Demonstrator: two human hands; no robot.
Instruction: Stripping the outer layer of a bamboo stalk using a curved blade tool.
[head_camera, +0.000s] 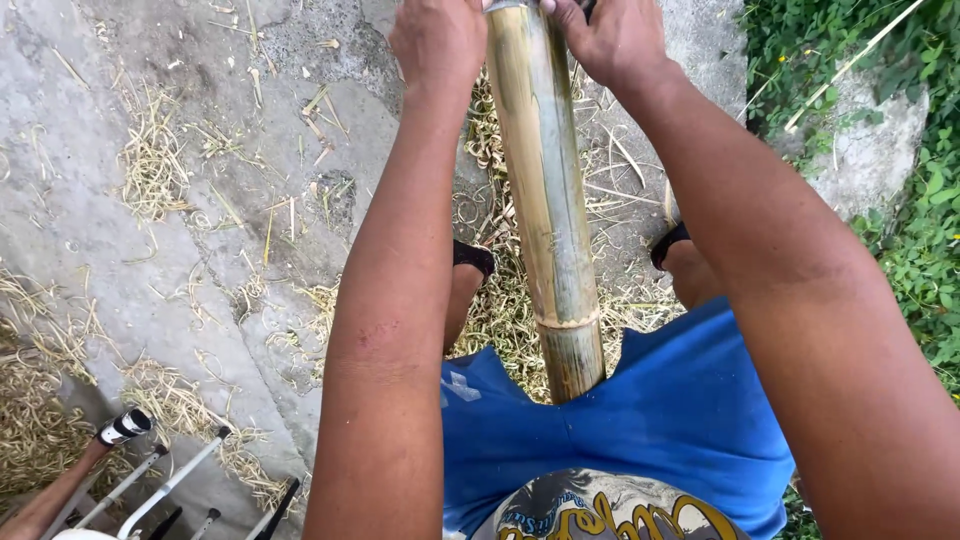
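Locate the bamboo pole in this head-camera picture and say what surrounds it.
The bamboo pole runs up the centre, its near end between the person's knees, its far end between the left hand and right hand.

1 head view, steeply down, probably close

We gripped a thick bamboo pole (545, 200) near its far end, left hand (438, 40) and right hand (612, 38) either side, its near end between our knees above shavings (150, 165) on concrete (60, 200).

Bright even daylight, soft shadows, sharp focus, slight wide-angle stretch at edges
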